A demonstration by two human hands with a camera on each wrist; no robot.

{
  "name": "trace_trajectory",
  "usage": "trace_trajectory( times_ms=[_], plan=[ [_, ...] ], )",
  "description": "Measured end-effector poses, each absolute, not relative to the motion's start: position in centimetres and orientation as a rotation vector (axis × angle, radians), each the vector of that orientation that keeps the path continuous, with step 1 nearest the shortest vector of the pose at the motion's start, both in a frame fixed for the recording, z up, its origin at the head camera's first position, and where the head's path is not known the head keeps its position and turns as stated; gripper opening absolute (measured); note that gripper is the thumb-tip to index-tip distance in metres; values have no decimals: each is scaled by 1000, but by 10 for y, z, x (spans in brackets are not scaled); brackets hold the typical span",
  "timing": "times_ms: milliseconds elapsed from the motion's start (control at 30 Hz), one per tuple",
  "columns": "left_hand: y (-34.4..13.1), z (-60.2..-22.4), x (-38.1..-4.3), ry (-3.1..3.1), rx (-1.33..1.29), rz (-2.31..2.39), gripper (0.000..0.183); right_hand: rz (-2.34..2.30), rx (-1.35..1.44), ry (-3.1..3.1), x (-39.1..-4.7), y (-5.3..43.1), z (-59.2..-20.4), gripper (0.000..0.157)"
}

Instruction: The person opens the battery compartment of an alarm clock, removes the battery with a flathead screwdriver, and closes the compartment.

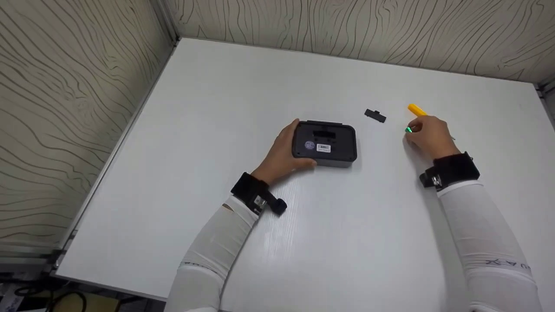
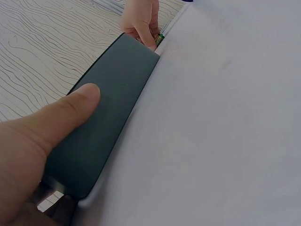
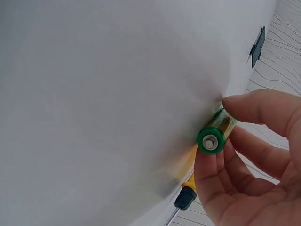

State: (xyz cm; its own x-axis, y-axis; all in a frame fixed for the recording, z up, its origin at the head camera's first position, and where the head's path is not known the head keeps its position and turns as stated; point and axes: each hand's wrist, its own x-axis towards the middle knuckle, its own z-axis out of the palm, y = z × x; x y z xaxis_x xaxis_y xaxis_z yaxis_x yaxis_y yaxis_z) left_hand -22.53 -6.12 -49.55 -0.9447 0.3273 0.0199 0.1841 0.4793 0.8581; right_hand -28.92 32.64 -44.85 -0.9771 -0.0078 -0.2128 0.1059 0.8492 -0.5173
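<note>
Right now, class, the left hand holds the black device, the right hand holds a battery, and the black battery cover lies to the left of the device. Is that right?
Not quite: the head view shows the black battery cover to the right of the black device. The left hand does hold the device, and the right hand a battery.

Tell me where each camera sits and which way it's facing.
Head: on the person's head, facing forward and down at the white table; the left hand, right hand and white sleeves show.
Left wrist: on that wrist, facing along the black box; the left hand shows close up, the right hand beyond.
Right wrist: on that wrist, facing the battery; the right hand pinching it shows.
Shared: the head and right wrist views both show the black cover and yellow-handled screwdriver.
</note>
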Motion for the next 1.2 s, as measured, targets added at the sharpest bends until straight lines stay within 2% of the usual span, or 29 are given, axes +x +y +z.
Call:
trace_trajectory(
  times_ms=[600,1200],
  plan=[
    [-61,-495,-225,2588,449,1453,120,-755,11,2844,-295,320,-447,36],
    [-61,-495,-225,2578,457,1478,122,-725,-104,2903,-307,287,-432,56]
  ],
)
